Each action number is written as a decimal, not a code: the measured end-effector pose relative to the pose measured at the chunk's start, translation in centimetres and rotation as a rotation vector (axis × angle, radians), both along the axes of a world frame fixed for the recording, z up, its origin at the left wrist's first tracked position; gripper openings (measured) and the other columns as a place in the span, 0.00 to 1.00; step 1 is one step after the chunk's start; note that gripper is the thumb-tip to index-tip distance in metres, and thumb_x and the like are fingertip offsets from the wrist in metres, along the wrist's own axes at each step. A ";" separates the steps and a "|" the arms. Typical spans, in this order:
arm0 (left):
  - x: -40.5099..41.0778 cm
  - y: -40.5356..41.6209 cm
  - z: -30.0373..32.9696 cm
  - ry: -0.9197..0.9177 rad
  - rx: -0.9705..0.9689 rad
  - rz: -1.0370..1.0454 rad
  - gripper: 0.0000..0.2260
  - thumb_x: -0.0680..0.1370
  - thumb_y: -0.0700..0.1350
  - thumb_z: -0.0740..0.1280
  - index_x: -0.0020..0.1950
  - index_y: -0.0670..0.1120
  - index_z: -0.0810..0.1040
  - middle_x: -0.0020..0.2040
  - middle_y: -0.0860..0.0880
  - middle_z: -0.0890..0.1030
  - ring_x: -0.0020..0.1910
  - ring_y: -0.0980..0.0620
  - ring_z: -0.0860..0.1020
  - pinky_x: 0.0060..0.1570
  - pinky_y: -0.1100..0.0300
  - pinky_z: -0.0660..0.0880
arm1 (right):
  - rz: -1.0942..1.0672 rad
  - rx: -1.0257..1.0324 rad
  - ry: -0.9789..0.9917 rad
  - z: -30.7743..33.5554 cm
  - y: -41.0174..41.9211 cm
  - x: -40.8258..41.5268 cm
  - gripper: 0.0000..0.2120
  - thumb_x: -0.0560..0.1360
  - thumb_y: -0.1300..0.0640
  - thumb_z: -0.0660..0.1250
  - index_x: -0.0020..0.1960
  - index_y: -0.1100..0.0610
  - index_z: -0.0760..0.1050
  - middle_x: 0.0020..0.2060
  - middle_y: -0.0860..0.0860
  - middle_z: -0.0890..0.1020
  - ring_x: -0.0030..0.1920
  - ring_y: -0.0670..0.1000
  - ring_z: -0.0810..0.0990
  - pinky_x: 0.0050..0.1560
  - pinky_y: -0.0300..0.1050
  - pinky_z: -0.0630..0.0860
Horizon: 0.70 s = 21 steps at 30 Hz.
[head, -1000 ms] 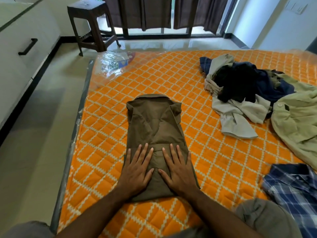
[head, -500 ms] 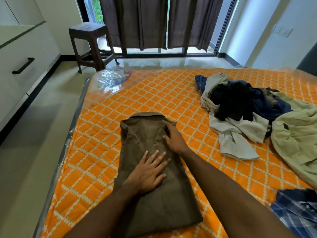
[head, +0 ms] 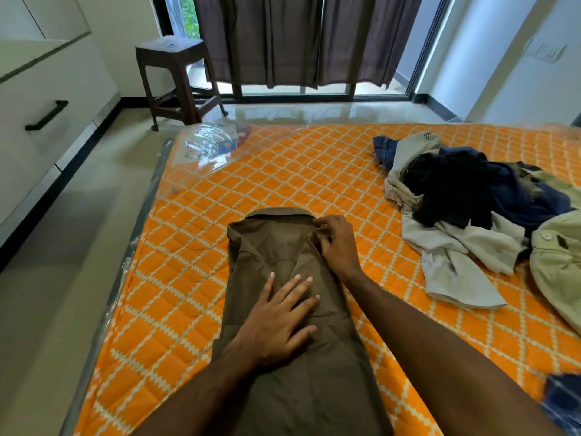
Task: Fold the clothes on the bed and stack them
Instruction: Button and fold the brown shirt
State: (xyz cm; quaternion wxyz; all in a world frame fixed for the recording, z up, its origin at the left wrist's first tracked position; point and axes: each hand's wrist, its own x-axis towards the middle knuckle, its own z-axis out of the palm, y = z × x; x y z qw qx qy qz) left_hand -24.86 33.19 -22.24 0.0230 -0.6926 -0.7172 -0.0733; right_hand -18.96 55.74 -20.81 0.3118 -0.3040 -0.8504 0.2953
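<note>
A bedroom with pale walls, a glossy floor and dark curtains (head: pixel 301 39) over a glass door holds a bed (head: pixel 283 171) with an orange quilted cover under clear plastic. All places here are told from the brown shirt (head: pixel 283 366), which lies folded lengthwise on the bed's near left part, collar end away from the person.

The left hand (head: pixel 276 322) lies flat on the shirt's middle, fingers straight and slightly spread, pressing the cloth. The right hand (head: pixel 338 243) is at the shirt's far right corner, by the collar, its fingers curled and pinching the fabric edge there.

Right of the shirt and well apart from it is a loose pile of clothes (head: pixel 465 196): dark, navy, cream and khaki pieces tangled together. A pale green garment (head: pixel 559 265) touches the pile's near right side. At the picture's lower right edge, a blue checked shirt (head: pixel 566 401) shows in part.

Beyond the shirt, off the bed's far left corner, a dark wooden stool (head: pixel 176 77) stands on the floor. Left of the shirt, across the floor, are white drawers (head: pixel 47 121) with a black handle.
</note>
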 end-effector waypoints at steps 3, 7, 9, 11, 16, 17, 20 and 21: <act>-2.7 0.8 1.5 0.035 0.218 0.260 0.22 0.81 0.55 0.58 0.74 0.51 0.71 0.81 0.47 0.59 0.81 0.47 0.54 0.75 0.35 0.52 | -0.030 0.049 -0.127 -0.2 -1.2 0.3 0.19 0.80 0.48 0.67 0.69 0.53 0.75 0.68 0.54 0.72 0.68 0.55 0.68 0.69 0.56 0.68; -8.5 2.7 0.7 0.048 0.054 0.429 0.29 0.83 0.60 0.47 0.81 0.48 0.58 0.82 0.45 0.49 0.81 0.46 0.45 0.77 0.38 0.46 | 0.119 0.495 -0.257 0.0 -6.0 0.0 0.26 0.81 0.47 0.58 0.75 0.56 0.69 0.74 0.58 0.69 0.76 0.58 0.64 0.75 0.64 0.60; -9.8 3.0 -0.9 0.084 -0.093 0.379 0.34 0.82 0.64 0.35 0.82 0.46 0.52 0.82 0.44 0.45 0.81 0.45 0.42 0.77 0.38 0.45 | 0.123 0.545 -0.440 -0.9 -8.3 -0.3 0.32 0.82 0.40 0.51 0.80 0.58 0.61 0.79 0.59 0.60 0.80 0.59 0.54 0.77 0.65 0.53; -10.2 3.4 -2.5 0.053 -0.112 0.389 0.38 0.79 0.67 0.31 0.82 0.46 0.48 0.82 0.43 0.42 0.81 0.45 0.40 0.77 0.38 0.43 | 0.040 0.466 -0.598 -3.0 -8.5 -0.2 0.42 0.80 0.31 0.44 0.82 0.59 0.50 0.81 0.60 0.48 0.81 0.59 0.42 0.78 0.66 0.46; -10.1 3.6 -3.9 0.015 -0.054 0.438 0.36 0.80 0.67 0.42 0.82 0.49 0.43 0.81 0.41 0.37 0.80 0.40 0.36 0.76 0.35 0.41 | -0.006 0.317 -0.675 -5.0 -7.3 -0.3 0.47 0.76 0.25 0.36 0.82 0.58 0.42 0.81 0.60 0.39 0.80 0.59 0.34 0.79 0.64 0.41; -10.2 3.5 -3.9 0.011 -0.066 0.436 0.36 0.80 0.68 0.42 0.82 0.49 0.42 0.81 0.41 0.36 0.80 0.40 0.36 0.76 0.35 0.41 | 0.001 0.299 -0.693 -5.0 -7.5 -0.3 0.47 0.76 0.25 0.36 0.82 0.57 0.41 0.81 0.60 0.38 0.80 0.58 0.34 0.79 0.63 0.40; -10.5 3.9 -4.1 -0.067 -0.197 0.451 0.37 0.77 0.71 0.36 0.81 0.53 0.37 0.80 0.44 0.31 0.79 0.43 0.32 0.76 0.36 0.38 | 0.038 0.183 -0.711 -4.9 -7.3 -0.5 0.46 0.75 0.23 0.37 0.82 0.53 0.38 0.80 0.56 0.35 0.80 0.55 0.33 0.79 0.59 0.36; -10.7 4.4 -3.6 -0.111 -0.246 0.459 0.37 0.76 0.72 0.36 0.81 0.54 0.35 0.79 0.45 0.30 0.78 0.44 0.31 0.75 0.37 0.36 | 0.068 0.097 -0.711 -4.4 -6.6 -0.8 0.46 0.75 0.23 0.39 0.82 0.51 0.38 0.80 0.52 0.35 0.80 0.53 0.33 0.79 0.57 0.35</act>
